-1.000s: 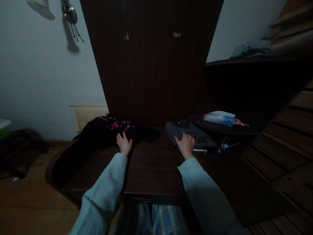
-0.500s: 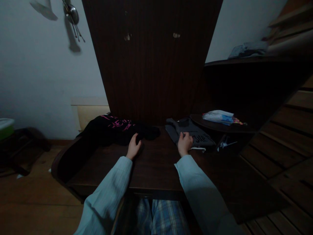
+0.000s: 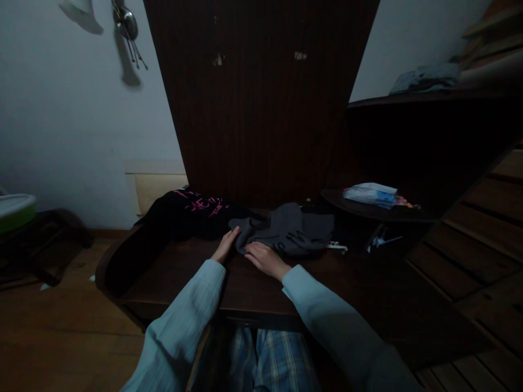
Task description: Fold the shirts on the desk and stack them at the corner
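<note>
A dark grey garment [image 3: 292,226] with black lettering lies rumpled on the dark wooden desk [image 3: 261,296]. My right hand [image 3: 266,258] pinches its near left edge, the fingers closed on the cloth. At the garment's left end is my left hand [image 3: 227,244], its fingertips gripping the fabric from the side. A black garment [image 3: 186,218] with pink print lies to the left, behind my left hand, and its right end touches or passes behind the grey cloth. Part of a white hanger-like strip [image 3: 337,247] sticks out at the grey garment's right.
A dark upright panel [image 3: 261,125] rises at the desk's back. On the right, a rounded shelf [image 3: 339,202] bears a blue and white packet [image 3: 370,194]; folded cloth [image 3: 427,78] rests on the higher shelf. A green and white tub [image 3: 17,211] stands at far left.
The grey garment has been drawn left, off the right side of the desk, by my right hand. My left hand has stayed nearly in place and now meets its left end.
</note>
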A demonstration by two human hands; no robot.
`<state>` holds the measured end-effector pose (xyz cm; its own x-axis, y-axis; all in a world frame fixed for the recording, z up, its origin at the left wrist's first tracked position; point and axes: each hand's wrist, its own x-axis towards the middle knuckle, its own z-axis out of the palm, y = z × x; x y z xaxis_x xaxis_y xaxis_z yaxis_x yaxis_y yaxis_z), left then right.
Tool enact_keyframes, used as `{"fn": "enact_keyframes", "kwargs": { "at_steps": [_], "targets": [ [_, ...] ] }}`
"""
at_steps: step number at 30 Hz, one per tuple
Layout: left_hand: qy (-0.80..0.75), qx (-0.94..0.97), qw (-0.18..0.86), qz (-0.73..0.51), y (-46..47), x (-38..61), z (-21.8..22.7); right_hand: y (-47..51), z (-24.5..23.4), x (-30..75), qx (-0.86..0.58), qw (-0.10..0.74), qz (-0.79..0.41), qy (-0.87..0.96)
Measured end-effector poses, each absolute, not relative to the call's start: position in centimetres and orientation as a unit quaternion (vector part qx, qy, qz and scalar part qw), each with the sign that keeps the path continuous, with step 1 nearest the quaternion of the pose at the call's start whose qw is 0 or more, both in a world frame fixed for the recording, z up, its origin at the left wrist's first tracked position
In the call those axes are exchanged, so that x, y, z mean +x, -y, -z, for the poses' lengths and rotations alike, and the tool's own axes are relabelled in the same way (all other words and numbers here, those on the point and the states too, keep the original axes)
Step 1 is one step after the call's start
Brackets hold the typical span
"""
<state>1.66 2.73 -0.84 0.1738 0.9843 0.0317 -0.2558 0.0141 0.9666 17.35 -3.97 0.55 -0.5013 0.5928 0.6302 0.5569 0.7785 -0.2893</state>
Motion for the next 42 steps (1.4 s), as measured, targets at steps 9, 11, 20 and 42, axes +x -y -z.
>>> {"fn": "enact_keyframes", "kwargs": {
  "at_steps": [9,11,20,42],
  "targets": [
    [-0.356,0.420,0.622,-0.557,-2.3,0.9,-0.2,3.9,-1.5,20.4,-0.494,0.555,0.126,0.657],
    [-0.359,0.408,0.622,-0.564,-2.5,0.2,-0.5,3.5,-1.7,21.6,-0.544,0.603,0.152,0.564],
    [-0.328,0.347,0.651,-0.590,-2.5,-1.0,-1.6,2.3,-0.9,22.2,-0.677,0.501,0.123,0.525],
    [-0.317,0.521,0.676,-0.414,0.5,0.9,-1.5,4.5,-0.2,19.6,-0.423,0.534,0.115,0.723]
  ]
}}
